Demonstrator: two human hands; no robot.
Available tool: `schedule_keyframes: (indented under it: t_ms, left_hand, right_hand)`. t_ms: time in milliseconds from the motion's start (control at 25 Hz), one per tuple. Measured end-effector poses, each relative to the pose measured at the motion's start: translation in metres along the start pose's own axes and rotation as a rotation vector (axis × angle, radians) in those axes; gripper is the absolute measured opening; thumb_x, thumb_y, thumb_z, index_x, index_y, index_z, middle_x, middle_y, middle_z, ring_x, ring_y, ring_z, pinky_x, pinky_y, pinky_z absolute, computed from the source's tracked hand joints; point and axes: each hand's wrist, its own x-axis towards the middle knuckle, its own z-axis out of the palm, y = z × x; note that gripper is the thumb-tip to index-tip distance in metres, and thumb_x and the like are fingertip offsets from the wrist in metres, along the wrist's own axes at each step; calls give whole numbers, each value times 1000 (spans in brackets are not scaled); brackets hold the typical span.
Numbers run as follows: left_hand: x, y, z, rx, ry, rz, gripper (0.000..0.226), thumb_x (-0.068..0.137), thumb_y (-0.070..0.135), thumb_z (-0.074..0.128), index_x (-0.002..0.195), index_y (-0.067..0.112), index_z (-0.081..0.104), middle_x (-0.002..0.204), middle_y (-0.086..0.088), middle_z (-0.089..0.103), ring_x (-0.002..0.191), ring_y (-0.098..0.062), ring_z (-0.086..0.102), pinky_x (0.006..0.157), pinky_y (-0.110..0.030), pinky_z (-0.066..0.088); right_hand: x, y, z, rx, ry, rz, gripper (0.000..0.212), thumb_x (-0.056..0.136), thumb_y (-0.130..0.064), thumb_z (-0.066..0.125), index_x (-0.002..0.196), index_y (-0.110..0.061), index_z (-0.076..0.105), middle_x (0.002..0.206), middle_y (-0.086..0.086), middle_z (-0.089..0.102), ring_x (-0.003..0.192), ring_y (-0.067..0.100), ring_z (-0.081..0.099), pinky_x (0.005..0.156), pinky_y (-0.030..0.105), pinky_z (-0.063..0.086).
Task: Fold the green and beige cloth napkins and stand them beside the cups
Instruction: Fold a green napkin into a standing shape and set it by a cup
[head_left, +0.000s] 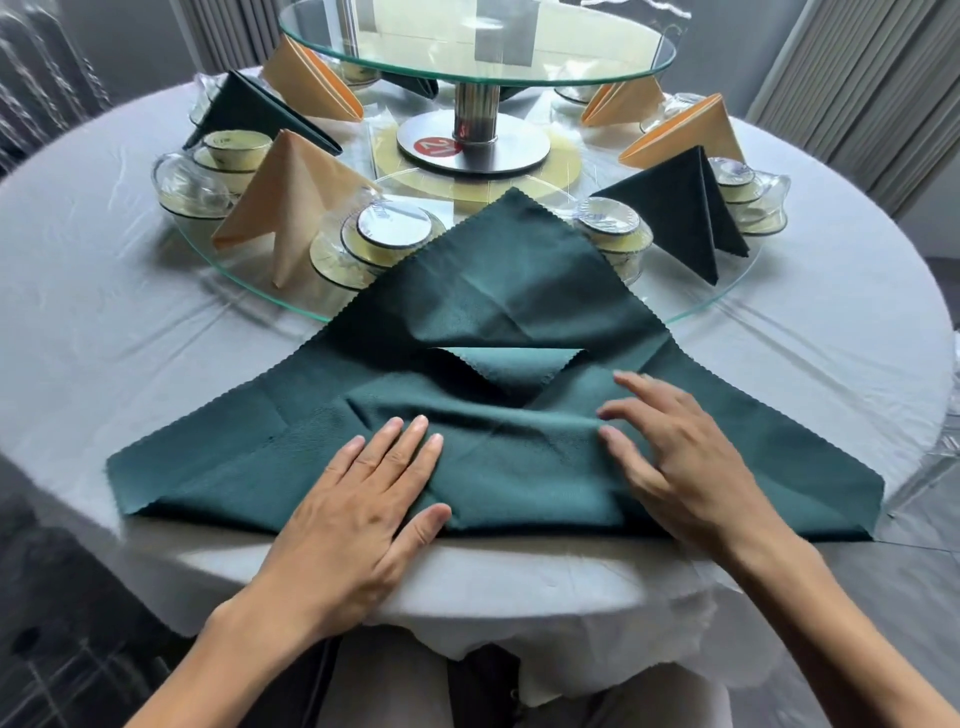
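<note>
A green cloth napkin (498, 312) lies spread like a diamond at the table's near edge, its near corner folded up into a small triangle flap (511, 364) in the middle. My left hand (358, 509) presses flat on the near fold, fingers together. My right hand (670, 457) rests on the cloth to the right, fingers spread and slightly lifted. The napkin's far corner reaches over the glass turntable rim, between two stacked cup sets (387, 239) (618, 234). Folded beige (291, 202) and green (685, 213) napkins stand beside the cups.
A glass turntable (727, 306) carries several cup sets and standing napkins around a steel pedestal (472, 140) with a raised glass shelf (478, 62). A white tablecloth (104, 312) covers the round table. Curtains hang behind.
</note>
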Motion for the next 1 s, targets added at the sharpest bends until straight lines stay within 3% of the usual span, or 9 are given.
schedule_keyframes:
  t_ms: [80, 200, 280, 360, 440, 520, 720, 840, 1000]
  left_hand:
    - [0, 1, 0, -20, 7, -4, 67, 104, 59, 12, 155, 20, 30, 163, 2, 24, 150, -15, 19, 116, -38, 14]
    - [-2, 2, -1, -23, 18, -10, 67, 104, 58, 11, 154, 19, 32, 162, 2, 26, 150, -15, 22, 116, -38, 16]
    - [-1, 2, -1, -26, 25, -7, 67, 104, 57, 12, 153, 18, 35, 161, 1, 28, 149, -16, 24, 115, -37, 16]
    - [1, 1, 0, -35, 36, 0, 67, 104, 57, 13, 152, 16, 37, 160, 0, 30, 148, -17, 25, 116, -36, 15]
    - [8, 1, -2, -40, 56, 14, 69, 104, 56, 13, 150, 13, 41, 159, -3, 33, 148, -19, 27, 117, -37, 14]
    - [17, 2, -6, -38, 74, 25, 69, 104, 55, 14, 149, 11, 42, 158, -4, 34, 147, -21, 28, 117, -38, 15]
    - [29, 5, -7, -26, 75, 37, 71, 103, 59, 16, 148, 12, 45, 156, -6, 39, 146, -21, 33, 116, -38, 18]
    - [29, 4, -7, -40, 85, 94, 71, 97, 62, 33, 148, 15, 45, 155, -5, 40, 145, -20, 36, 116, -38, 21]
    - [33, 4, -7, -91, 196, 165, 55, 91, 42, 50, 139, 16, 55, 143, -5, 55, 131, -22, 53, 110, -38, 33]
  right_hand:
    - [30, -4, 16, -57, -42, -155, 39, 89, -39, 39, 101, -19, 70, 144, 7, 51, 137, 30, 41, 115, 33, 29]
    - [60, -3, 36, -162, -130, -279, 40, 84, -29, 36, 105, -8, 64, 147, 12, 47, 137, 41, 40, 110, 53, 37]
    - [69, -2, 37, -116, -97, -290, 35, 82, -21, 43, 107, -3, 59, 144, 15, 50, 134, 41, 43, 113, 49, 34]
    - [81, -4, 29, -15, -11, -254, 34, 82, -13, 52, 112, 1, 61, 137, 16, 54, 129, 37, 46, 117, 33, 25]
    - [97, -7, 16, 55, 34, -174, 41, 84, -10, 56, 124, 0, 60, 134, 15, 55, 129, 31, 44, 112, 18, 19]
    - [118, -9, 6, 94, 38, -124, 43, 87, -8, 60, 131, -5, 58, 136, 12, 53, 129, 29, 43, 106, 12, 18]
    - [162, -18, 0, 86, 14, -62, 37, 90, -12, 61, 126, -9, 61, 127, 10, 55, 121, 27, 46, 98, 19, 27]
    - [177, -21, -1, 45, 72, -25, 30, 89, -18, 62, 119, -13, 64, 122, 8, 56, 119, 26, 46, 100, 27, 31]
    - [190, -24, -4, 27, 57, 19, 35, 91, -22, 59, 125, -16, 61, 128, 7, 54, 124, 24, 43, 103, 30, 31]
